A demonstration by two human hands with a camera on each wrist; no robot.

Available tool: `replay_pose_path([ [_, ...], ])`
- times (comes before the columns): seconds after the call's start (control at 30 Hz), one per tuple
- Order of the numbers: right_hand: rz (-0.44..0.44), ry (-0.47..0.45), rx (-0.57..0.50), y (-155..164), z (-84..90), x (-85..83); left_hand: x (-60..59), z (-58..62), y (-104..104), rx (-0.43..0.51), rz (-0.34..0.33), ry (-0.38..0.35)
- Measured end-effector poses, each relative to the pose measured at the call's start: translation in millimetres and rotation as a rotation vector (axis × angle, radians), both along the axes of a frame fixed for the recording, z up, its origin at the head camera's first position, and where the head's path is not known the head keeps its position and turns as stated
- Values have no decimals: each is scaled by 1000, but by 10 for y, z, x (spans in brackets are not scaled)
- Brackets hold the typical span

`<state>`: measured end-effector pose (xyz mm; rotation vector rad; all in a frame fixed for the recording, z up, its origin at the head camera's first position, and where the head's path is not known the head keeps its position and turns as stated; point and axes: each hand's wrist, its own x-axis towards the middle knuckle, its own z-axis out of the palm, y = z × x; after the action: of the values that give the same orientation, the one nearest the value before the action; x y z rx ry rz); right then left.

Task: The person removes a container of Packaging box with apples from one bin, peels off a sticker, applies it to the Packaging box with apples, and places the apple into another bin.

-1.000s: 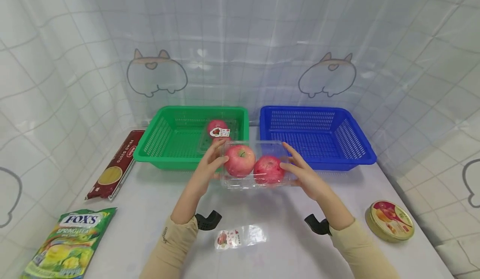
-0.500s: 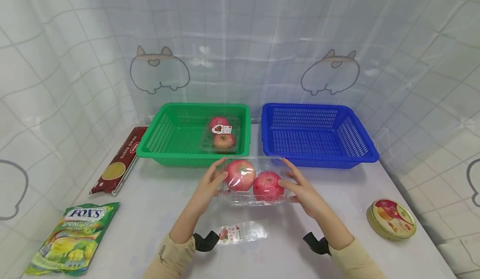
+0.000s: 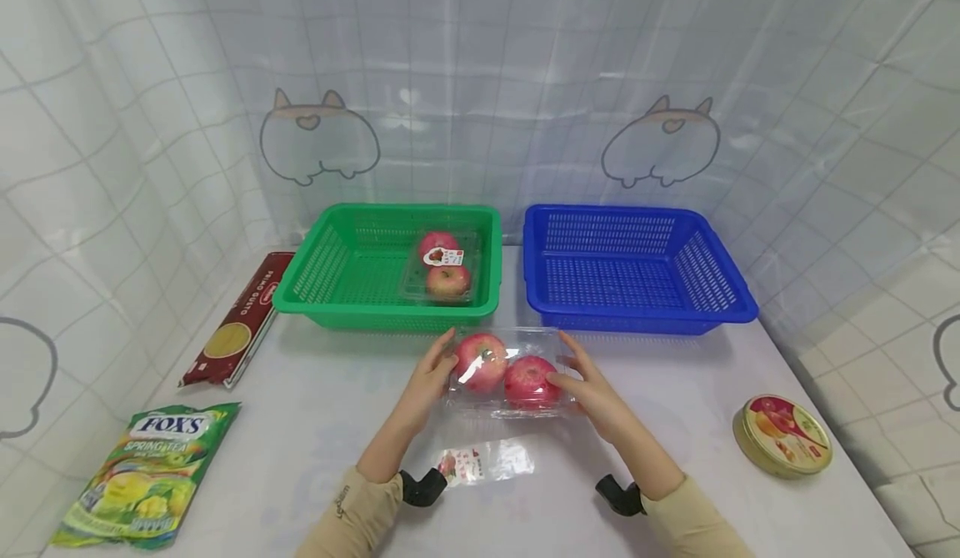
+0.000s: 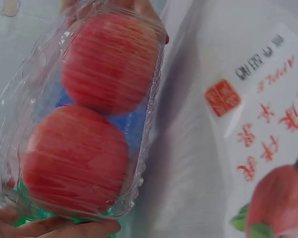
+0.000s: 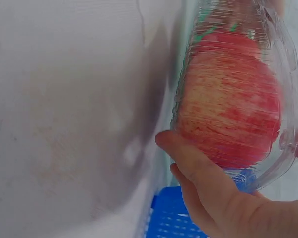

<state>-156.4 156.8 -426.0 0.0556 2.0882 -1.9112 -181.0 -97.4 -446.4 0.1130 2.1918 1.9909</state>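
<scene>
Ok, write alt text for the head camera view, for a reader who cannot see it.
Two hands, left hand and right hand, hold a clear plastic box with two red apples between them over a white table. Behind it stand a green basket holding another apple box and a blue basket. A loose label lies near the wrists.

I see a white table [image 3: 315, 424] bearing green [image 3: 315, 312] and blue plastic baskets [image 3: 738, 312] (side by side), spaghetti box [image 3: 240, 320], candy bag [image 3: 146, 475], round tin [image 3: 783, 437].
</scene>
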Motion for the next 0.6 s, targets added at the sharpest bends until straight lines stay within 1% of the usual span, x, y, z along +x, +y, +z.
replay_pose_path([
  [0.2, -11, 1, 15, -24, -73, -54, -58, -75, 39, -19, 25, -2],
  [0.23, -14, 2, 18, -27, -83, -60, -66, -84, 43, -24, 22, 6],
  [0.37, -23, 4, 27, -38, -122, -79, -84, -112, 49, -25, 22, -4],
  [0.6, -16, 4, 45, -47, -163, -82, -74, -130, 48, -26, 8, -22],
])
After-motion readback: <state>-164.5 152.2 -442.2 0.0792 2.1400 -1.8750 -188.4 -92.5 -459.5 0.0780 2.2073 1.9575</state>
